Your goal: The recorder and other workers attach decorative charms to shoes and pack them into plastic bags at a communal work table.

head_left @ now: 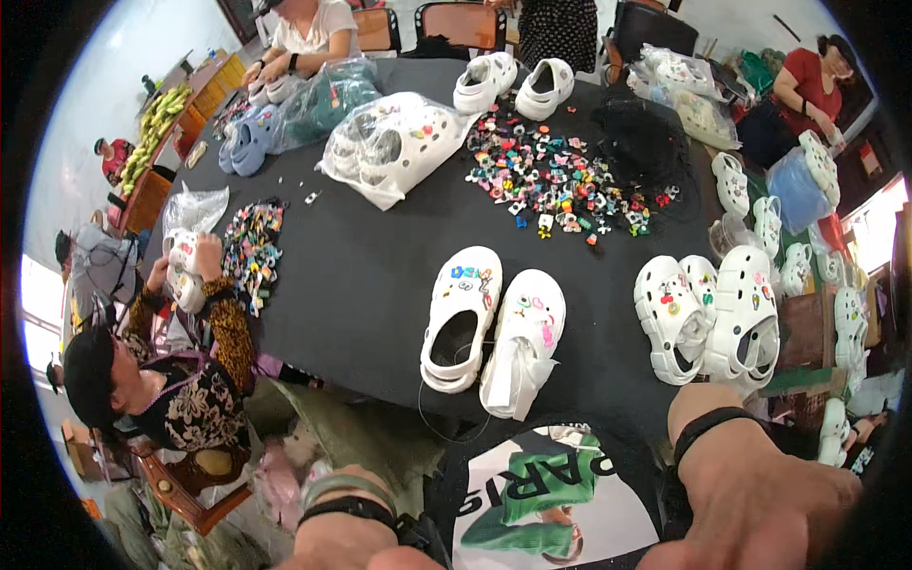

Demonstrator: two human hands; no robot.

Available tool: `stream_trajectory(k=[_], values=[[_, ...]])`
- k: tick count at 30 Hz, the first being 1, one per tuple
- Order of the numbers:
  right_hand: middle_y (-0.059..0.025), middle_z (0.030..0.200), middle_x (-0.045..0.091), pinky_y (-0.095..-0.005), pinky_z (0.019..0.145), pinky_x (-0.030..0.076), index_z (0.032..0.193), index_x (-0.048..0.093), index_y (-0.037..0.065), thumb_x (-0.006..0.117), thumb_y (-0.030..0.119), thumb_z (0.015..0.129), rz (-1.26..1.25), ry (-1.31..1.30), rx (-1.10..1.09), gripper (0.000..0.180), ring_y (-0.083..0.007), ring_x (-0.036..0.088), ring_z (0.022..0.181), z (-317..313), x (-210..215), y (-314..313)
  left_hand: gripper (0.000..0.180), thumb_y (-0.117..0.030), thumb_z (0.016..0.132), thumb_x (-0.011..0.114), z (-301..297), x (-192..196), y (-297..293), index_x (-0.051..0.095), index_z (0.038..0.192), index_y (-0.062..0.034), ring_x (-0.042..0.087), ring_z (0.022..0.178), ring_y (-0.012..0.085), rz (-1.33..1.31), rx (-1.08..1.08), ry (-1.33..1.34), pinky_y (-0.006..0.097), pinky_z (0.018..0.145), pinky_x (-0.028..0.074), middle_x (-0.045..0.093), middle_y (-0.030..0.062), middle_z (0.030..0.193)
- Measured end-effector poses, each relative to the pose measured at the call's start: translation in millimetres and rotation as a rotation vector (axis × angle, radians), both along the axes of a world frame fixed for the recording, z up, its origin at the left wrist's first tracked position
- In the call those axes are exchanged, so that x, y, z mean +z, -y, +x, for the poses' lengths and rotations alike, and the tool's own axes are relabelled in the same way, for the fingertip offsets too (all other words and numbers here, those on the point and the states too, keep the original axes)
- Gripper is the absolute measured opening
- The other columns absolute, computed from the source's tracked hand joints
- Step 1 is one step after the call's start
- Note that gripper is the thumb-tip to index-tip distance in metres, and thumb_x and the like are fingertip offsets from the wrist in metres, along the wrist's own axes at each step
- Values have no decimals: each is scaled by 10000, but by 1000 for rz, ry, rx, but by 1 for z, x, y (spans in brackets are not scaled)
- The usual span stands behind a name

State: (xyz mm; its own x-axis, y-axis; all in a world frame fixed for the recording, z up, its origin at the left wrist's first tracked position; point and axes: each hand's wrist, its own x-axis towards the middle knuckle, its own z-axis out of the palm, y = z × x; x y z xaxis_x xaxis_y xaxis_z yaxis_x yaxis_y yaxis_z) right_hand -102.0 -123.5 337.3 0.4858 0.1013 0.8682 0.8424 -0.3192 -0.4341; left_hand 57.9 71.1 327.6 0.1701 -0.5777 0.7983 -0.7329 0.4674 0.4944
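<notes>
Close to the camera at the lower edge is my left hand (344, 543), its wrist wearing a pale bangle and a black band. My right hand (771, 503) is raised at the lower right, blurred, below a black wristband (712, 429). The fingers of both hands are mostly cut off by the edge, so I cannot tell what they hold. Beyond them on the black table (361, 285) stand two white clogs with charms: the left clog (463, 318) is bare inside, while the right clog (523, 342) has clear wrapping and a white tag. A thin loop hangs off the table edge.
White clogs (708, 318) stand at the table's right. A pile of colourful shoe charms (560, 185) lies farther back, beside a bagged pair (394, 147). At left a co-worker (195, 380) handles white clogs near another charm pile (253, 252). Shelved clogs (850, 328) line the right.
</notes>
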Motion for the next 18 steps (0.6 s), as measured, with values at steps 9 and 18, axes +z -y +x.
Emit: stream_trajectory(k=[9,18], values=[[-81,934,561,-274,689,423,1047,545,38,567,126,810,23,-1,-3,253,-198,537,832,-1,-3,6,195,-63,765,605,0,3,3,614,933,35,589,924,257,-110,11,-22,339,790,444,625,108,967],[-75,917,560,-260,673,414,1048,536,37,548,121,824,42,11,-30,240,-184,531,813,-4,-5,12,189,-41,768,597,4,1,12,612,939,40,589,925,246,-192,28,-31,330,796,445,626,108,957]])
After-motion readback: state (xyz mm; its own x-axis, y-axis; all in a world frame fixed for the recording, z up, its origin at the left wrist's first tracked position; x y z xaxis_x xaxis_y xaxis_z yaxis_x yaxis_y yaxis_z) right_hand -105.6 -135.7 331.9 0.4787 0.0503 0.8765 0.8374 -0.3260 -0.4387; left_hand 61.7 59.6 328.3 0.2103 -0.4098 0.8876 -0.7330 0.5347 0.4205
